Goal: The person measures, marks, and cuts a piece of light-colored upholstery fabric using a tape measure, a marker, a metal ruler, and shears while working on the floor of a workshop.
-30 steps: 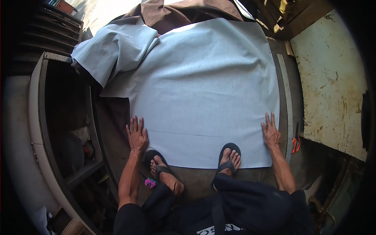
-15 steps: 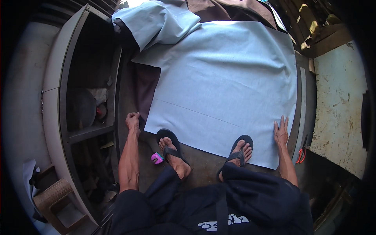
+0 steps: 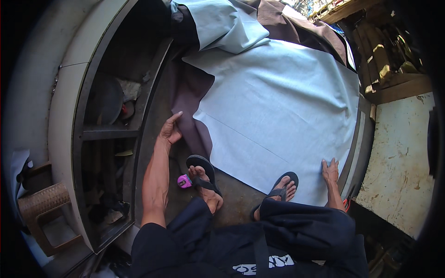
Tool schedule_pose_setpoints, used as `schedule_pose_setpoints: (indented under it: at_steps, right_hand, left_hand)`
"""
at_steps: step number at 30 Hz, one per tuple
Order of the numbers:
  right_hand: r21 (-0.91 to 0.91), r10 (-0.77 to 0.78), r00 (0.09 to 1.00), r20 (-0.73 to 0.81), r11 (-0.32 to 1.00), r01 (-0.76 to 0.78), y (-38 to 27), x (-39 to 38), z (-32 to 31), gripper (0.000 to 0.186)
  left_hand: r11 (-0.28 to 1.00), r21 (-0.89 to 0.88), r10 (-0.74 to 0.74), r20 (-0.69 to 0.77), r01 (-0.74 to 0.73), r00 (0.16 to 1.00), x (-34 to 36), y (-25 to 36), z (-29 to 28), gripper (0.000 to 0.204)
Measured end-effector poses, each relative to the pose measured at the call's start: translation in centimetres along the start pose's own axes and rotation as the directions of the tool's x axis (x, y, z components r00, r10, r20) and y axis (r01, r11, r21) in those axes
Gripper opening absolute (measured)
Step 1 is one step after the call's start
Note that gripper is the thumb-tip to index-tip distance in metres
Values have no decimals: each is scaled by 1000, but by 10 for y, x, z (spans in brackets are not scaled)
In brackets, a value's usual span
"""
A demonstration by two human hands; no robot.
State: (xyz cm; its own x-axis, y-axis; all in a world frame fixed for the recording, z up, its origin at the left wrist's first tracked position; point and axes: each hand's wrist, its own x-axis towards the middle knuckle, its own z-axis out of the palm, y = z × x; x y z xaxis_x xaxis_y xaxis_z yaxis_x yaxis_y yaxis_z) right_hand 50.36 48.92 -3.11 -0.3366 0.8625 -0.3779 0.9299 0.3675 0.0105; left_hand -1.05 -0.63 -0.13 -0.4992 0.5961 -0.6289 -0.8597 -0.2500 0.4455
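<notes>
A pale grey-blue sheet of fabric (image 3: 273,116) with a thin drawn line lies on the floor, its dark brown side (image 3: 185,88) showing along the left. My left hand (image 3: 171,127) pinches the left edge of that brown part, and the pale edge beside it ripples. My right hand (image 3: 330,169) rests on the sheet's right side with fingers spread. My sandalled feet (image 3: 204,187) are at the near edge, beside a pink tape measure (image 3: 184,181). Orange-handled scissors (image 3: 346,204) are partly hidden by my right forearm.
An open cabinet (image 3: 106,134) stands along the left, with a woven-seat stool (image 3: 44,204) beside it. A worn pale board (image 3: 398,157) is at the right, below wooden planks (image 3: 380,55). Bunched fabric (image 3: 222,23) lies at the back, and a narrow strip (image 3: 352,167) runs along the right edge.
My left hand has left the pale sheet, moved up and taken hold of the brown edge, which now bends. My right hand stays down on the sheet. The view has swung round.
</notes>
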Motion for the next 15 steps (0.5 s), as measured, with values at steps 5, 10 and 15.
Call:
schedule_pose_setpoints:
  at_steps: [5,10,15]
  right_hand:
    - [60,-4,999,-44,998,6,1,-7,1,81]
    - [119,-12,1000,-24,993,15,-17,-14,5,83]
    - [73,-6,1000,25,997,4,-7,-6,-7,83]
  left_hand:
    - [950,199,273,-167,-238,947,1,-3,-25,39]
    - [620,784,625,-518,32,584,1,-20,-50,39]
    - [24,953,865,-170,301,471,5,-40,-25,45]
